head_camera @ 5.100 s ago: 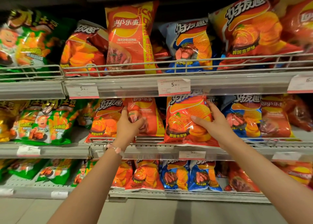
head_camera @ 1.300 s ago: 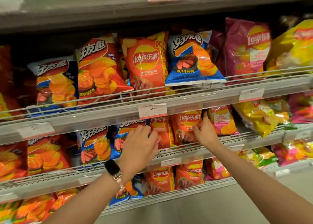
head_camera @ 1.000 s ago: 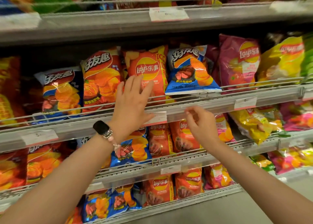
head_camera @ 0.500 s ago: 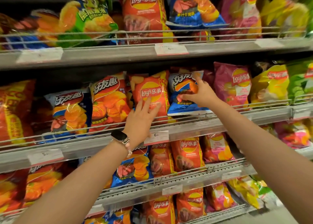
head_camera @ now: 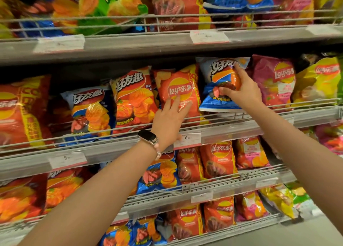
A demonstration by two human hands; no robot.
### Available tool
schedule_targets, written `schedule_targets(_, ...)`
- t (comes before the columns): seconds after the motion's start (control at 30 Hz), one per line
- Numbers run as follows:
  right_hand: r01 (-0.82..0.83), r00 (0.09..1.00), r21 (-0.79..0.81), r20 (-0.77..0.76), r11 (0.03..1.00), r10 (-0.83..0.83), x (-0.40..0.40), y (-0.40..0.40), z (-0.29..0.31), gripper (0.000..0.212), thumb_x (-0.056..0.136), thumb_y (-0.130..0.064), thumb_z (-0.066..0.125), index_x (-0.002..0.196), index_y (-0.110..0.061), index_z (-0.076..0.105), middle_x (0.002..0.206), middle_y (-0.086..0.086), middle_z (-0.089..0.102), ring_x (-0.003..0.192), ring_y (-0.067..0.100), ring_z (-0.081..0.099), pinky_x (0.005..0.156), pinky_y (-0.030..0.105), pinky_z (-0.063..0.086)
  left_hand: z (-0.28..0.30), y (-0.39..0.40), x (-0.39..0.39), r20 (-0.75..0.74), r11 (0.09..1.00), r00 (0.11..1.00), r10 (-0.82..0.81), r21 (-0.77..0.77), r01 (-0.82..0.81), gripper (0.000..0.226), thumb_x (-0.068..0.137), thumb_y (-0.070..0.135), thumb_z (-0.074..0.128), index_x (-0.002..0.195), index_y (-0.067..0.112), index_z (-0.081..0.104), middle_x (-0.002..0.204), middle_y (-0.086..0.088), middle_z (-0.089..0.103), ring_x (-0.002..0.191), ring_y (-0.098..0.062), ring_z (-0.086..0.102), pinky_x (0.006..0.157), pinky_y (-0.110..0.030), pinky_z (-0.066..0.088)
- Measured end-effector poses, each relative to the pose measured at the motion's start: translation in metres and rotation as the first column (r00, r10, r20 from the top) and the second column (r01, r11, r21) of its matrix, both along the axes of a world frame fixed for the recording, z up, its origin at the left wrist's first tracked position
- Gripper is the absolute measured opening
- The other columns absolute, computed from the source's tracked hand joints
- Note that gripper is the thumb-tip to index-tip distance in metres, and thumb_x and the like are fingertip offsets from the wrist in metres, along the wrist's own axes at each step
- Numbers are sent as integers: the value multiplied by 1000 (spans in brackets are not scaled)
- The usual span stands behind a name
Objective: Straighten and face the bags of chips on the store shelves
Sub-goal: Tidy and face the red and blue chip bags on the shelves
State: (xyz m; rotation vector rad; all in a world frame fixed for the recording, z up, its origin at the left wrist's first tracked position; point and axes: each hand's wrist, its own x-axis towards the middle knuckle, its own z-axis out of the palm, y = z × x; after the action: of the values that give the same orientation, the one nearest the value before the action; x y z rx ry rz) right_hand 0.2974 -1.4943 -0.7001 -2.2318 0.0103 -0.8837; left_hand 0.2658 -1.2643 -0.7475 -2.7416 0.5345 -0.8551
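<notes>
1. The red Lay's bag (head_camera: pixel 178 95) stands on the middle shelf (head_camera: pixel 241 128), behind the wire rail (head_camera: pixel 222 115), with its long axis upright and its front toward the aisle.
2. The left hand (head_camera: pixel 169 118) lies flat on the lower front of this bag, with its fingers straight and a little spread; it presses the bag and grips nothing.
3. The blue bag (head_camera: pixel 219 86) stands just to the right of the red one, touching it. It leans: the top goes to the right and the bottom edge is lifted above the rail.
4. The right hand (head_camera: pixel 239 89) holds the blue bag at its right side, with the thumb in front and the fingers curled on the upper part.
5. The coming move depends on this lean. I judge that the right hand, which is the nearer one, must turn the bag back to upright and set its bottom behind the rail.
6. Compared with 0.5 s ago, both hands are on the same 2 bags, but the blue bag is now raised and tilted more, and the camera is closer.
7. A pink Lay's bag (head_camera: pixel 274 82) stands beside it on the right.
</notes>
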Motion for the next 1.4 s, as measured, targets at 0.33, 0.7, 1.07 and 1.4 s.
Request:
schedule_targets(0.33, -105, 990, 56, 101, 993, 99, -52, 30, 5, 83, 77, -39, 73, 147, -35, 28, 135, 2, 54, 122, 26, 52, 103, 42, 41, 18, 19, -25, -83, 882, 948, -308, -400, 251, 95, 78, 33, 76, 151, 29, 17, 160, -3, 11, 146, -22, 11, 115, -30, 11)
schedule_targets(0.7, -305, 935, -137, 147, 943, 323, -98, 129, 4, 84, 78, -45, 69, 149, -34, 24, 137, -4, 53, 122, 21, 52, 96, 35, 44, 52, 67, -73, -66, -65, 709, -702, -986, -156, 53, 78, 58, 57, 120, 26, 56, 107, 1, 72, 97, -18, 69, 78, -32, 57)
schedule_targets(1.07, -457, 869, -248, 82, 854, 489, -108, 197, -7, 104, 74, -56, 70, 151, -27, 7, 149, -2, 38, 126, 23, 49, 97, 41, 46, 47, 113, -83, -52, -256, 831, -554, -939, -230, 61, 64, 31, 78, 117, 6, 62, 90, -7, 75, 74, -20, 72, 62, -31, 58)
schedule_targets(1.4, -500, 857, 56, -112, 864, 503, -37, 197, 0, 84, 86, -32, 66, 149, -9, 16, 149, 13, 29, 135, 27, 34, 105, 29, 30, 38, 169, -95, -21, -246, 926, -377, -961, -122, 33, 79, 19, 70, 110, 15, 60, 79, 0, 75, 65, -15, 71, 54, -23, 56)
